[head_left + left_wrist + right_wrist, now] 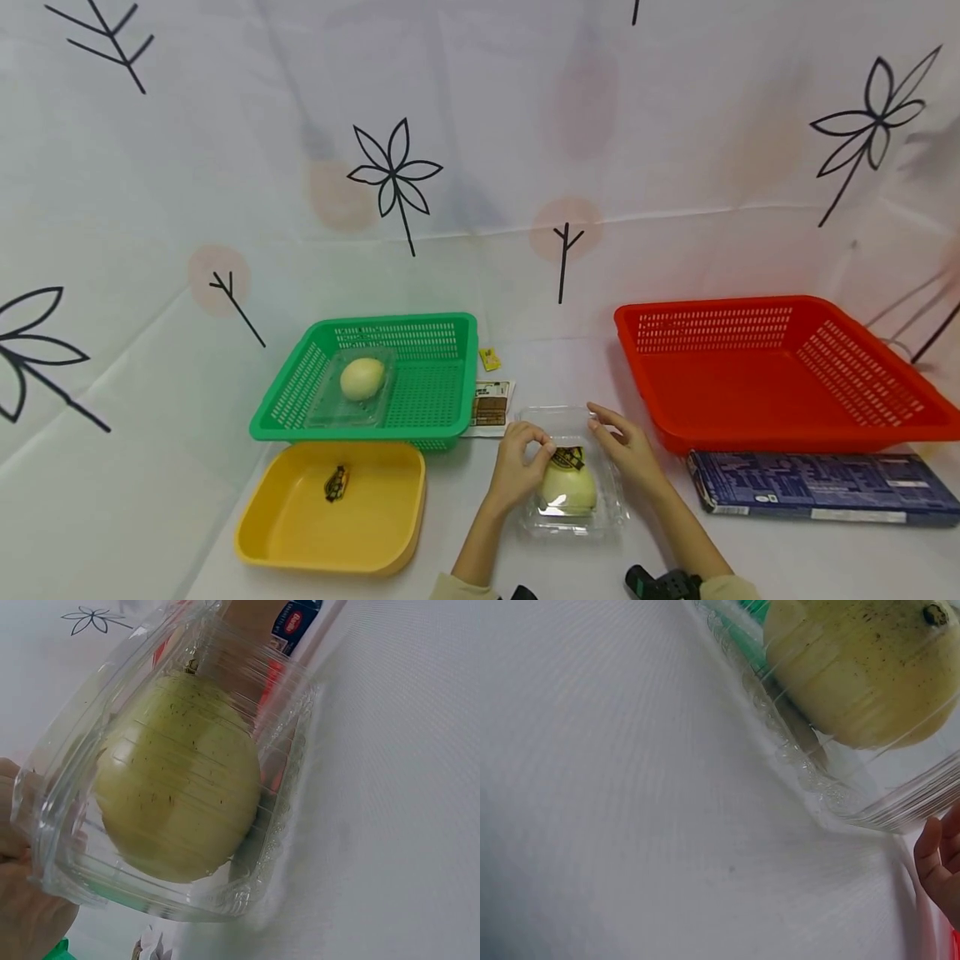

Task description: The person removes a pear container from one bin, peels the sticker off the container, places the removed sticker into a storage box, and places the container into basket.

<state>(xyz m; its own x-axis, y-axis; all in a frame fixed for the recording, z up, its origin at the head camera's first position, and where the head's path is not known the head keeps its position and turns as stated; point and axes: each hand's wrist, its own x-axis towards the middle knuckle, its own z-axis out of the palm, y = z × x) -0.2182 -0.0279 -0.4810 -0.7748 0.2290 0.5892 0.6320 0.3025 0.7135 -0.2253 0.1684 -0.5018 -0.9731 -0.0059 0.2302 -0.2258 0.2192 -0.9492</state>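
Observation:
A clear plastic clamshell box (573, 521) lies in front of me. Inside it sits a pale yellow-green, speckled fruit (180, 776) that looks like a pear. With thumb and forefinger my left hand (519, 465) pinches the left edge of a small black-and-yellow label (568, 457) over the fruit. The wrist view shows the left hand (34, 900) behind the box's rim; the label does not show there. At the far right corner of the box is my right hand (632, 450), its fingers extended beside the plastic. Part of the right hand (939, 859) appears at its wrist view's edge.
A green basket (450, 333) holds another boxed fruit (363, 380). Before it stands a yellow tray (300, 533) with a black-and-yellow piece (336, 483). A red basket (712, 392) and a blue box (817, 490) are on the right. A brown-white packet (491, 407) and yellow sachet (490, 359) lie behind.

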